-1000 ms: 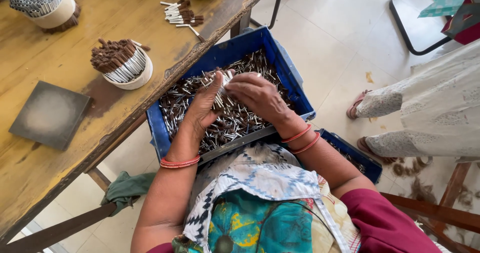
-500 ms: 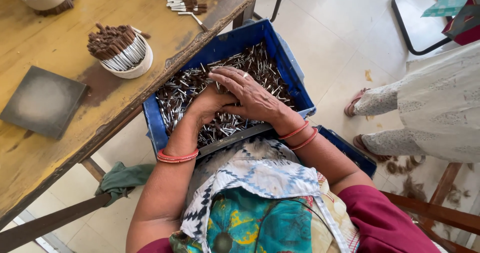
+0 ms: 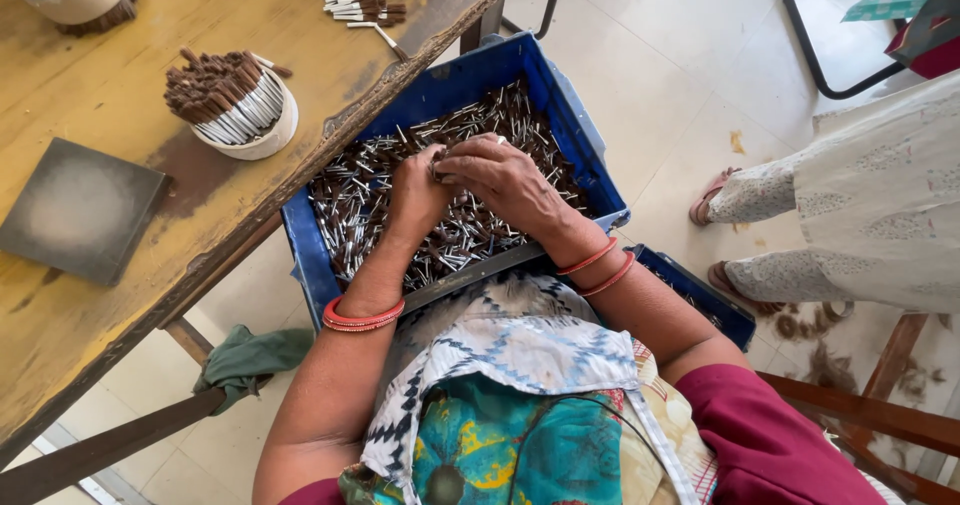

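The crate (image 3: 590, 180) rests on the person's lap, just right of the table (image 3: 120, 295) edge, with small rods (image 3: 350, 200) heaped inside. Both hands meet over the heap, the left hand (image 3: 415, 195) touching the right hand (image 3: 500, 180). On the table, left of the crate, stands a cup (image 3: 235, 110) packed with rods; a flat square slab (image 3: 75, 210) lies further left. Right of the crate stand another person's feet (image 3: 735, 235).

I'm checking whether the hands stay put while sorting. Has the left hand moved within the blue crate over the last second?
Yes. The left hand has drawn back from the blue crate's far wall toward its middle, beside the right hand.
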